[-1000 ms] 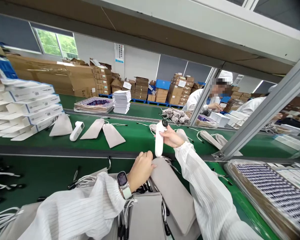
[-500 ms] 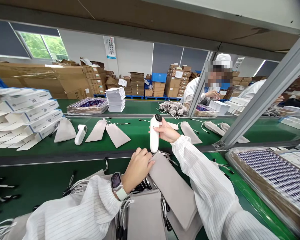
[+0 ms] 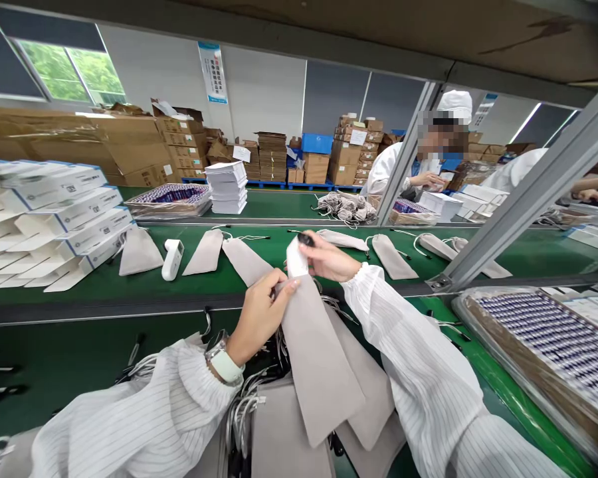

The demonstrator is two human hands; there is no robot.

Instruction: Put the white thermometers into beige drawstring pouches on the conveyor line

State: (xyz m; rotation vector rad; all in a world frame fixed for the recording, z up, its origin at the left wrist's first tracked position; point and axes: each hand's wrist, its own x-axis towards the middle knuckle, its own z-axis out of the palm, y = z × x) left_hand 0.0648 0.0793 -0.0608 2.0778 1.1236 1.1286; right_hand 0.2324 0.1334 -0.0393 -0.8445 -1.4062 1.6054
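Note:
My right hand (image 3: 331,257) grips a white handheld thermometer (image 3: 297,259) by its black-tipped upper end. Its lower part is hidden inside the mouth of a light grey drawstring pouch (image 3: 319,358). With thumb and fingers, my left hand (image 3: 264,309) pinches that pouch at its upper left edge. The pouch slants down toward me, over other grey pouches (image 3: 284,425) piled with white cords and black cord ends. Across the rail, a second white thermometer (image 3: 172,259) lies on the green belt (image 3: 199,287) between pouches.
White boxes (image 3: 80,206) are stacked at the left. At the right stands a wrapped tray of small striped items (image 3: 553,345). A slanted metal post (image 3: 523,192) rises on the right. Beyond it, a co-worker in white (image 3: 386,169) works at the far belt.
My left hand has lifted a pouch from the pile by its mouth. My right hand has brought the thermometer down so its lower end is inside the pouch.

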